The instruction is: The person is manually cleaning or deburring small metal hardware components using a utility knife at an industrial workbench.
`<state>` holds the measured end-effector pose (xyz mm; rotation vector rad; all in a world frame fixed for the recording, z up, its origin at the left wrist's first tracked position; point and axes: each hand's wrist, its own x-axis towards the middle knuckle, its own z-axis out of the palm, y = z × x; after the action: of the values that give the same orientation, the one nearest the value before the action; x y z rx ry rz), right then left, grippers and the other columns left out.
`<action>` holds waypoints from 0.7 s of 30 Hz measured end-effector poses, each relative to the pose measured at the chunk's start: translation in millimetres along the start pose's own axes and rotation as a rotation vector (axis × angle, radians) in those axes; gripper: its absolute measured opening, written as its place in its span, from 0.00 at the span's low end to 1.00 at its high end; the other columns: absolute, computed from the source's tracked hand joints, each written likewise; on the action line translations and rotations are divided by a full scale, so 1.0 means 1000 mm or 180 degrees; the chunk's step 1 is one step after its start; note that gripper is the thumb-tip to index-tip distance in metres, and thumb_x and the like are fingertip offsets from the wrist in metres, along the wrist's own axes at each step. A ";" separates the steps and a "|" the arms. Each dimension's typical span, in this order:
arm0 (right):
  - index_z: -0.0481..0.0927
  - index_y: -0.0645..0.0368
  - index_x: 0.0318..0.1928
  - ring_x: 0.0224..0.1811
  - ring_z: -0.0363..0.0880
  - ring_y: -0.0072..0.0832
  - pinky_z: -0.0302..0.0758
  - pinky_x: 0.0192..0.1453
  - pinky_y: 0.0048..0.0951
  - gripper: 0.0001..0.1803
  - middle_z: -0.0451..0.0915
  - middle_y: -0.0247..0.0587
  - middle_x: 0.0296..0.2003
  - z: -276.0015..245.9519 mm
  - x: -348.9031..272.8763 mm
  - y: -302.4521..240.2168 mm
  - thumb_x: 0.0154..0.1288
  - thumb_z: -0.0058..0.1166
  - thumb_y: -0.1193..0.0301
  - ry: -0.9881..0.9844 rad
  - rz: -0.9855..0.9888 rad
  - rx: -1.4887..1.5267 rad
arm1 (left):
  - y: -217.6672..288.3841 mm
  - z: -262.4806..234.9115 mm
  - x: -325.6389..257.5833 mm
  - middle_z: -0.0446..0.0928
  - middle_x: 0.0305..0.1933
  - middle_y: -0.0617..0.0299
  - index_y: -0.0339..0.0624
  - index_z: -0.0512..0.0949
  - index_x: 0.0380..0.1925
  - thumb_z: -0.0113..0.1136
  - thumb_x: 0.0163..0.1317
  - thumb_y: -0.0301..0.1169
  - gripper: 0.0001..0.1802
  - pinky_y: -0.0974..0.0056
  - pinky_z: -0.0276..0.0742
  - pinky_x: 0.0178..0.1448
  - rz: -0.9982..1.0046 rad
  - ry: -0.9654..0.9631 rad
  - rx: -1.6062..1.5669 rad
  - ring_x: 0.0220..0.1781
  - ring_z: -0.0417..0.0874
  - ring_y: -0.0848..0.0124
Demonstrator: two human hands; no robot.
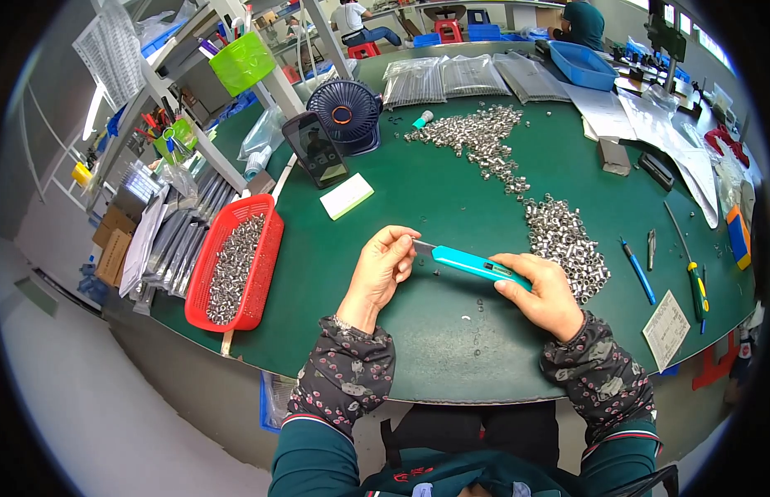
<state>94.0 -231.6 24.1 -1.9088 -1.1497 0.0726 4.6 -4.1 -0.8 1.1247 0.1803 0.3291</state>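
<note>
My right hand (546,296) is wrapped round the turquoise handle of a utility knife (466,262), its thumb lying along the side. The blade points left, out toward my left hand (380,267). There the thumb and fingers are pinched together right at the blade's tip; whatever they hold is too small and hidden to name. Just beyond my right hand lies a heap of small silver metal rings (564,240). A second heap of rings (476,132) spreads farther back on the green table (368,248).
At the left stands a red basket (274,236) of small metal parts. Behind it are a phone (316,149), a fan (345,114) and a white pad (347,196). On the right lie a blue pen-like tool (638,272), a screwdriver (697,290) and a paper slip (666,330).
</note>
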 end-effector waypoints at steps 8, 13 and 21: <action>0.74 0.56 0.41 0.24 0.72 0.36 0.67 0.26 0.32 0.16 0.71 0.42 0.21 -0.002 -0.001 0.006 0.49 0.52 0.66 -0.0083 -0.0077 -0.0001 | 0.000 0.001 0.000 0.66 0.18 0.68 0.38 0.73 0.30 0.53 0.55 0.31 0.08 0.80 0.54 0.14 -0.0007 -0.0008 0.0204 0.14 0.61 0.85; 0.73 0.55 0.42 0.19 0.67 0.33 0.65 0.21 0.30 0.20 0.65 0.39 0.20 0.000 -0.001 -0.008 0.43 0.56 0.71 0.0536 -0.0824 -0.1162 | 0.001 0.000 -0.001 0.65 0.17 0.69 0.37 0.72 0.27 0.51 0.57 0.33 0.09 0.81 0.53 0.13 -0.0134 0.0122 0.0180 0.13 0.60 0.85; 0.73 0.56 0.41 0.19 0.68 0.35 0.65 0.22 0.32 0.18 0.65 0.40 0.19 -0.002 -0.001 -0.003 0.46 0.54 0.70 0.0596 -0.0641 -0.0752 | -0.001 0.000 0.000 0.65 0.16 0.68 0.37 0.71 0.25 0.48 0.59 0.38 0.14 0.80 0.53 0.13 -0.0319 0.0291 -0.0106 0.13 0.59 0.84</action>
<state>92.4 -233.2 26.9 -1.9431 -1.2582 -0.3593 4.8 -4.5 -1.3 1.0644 0.3099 0.2936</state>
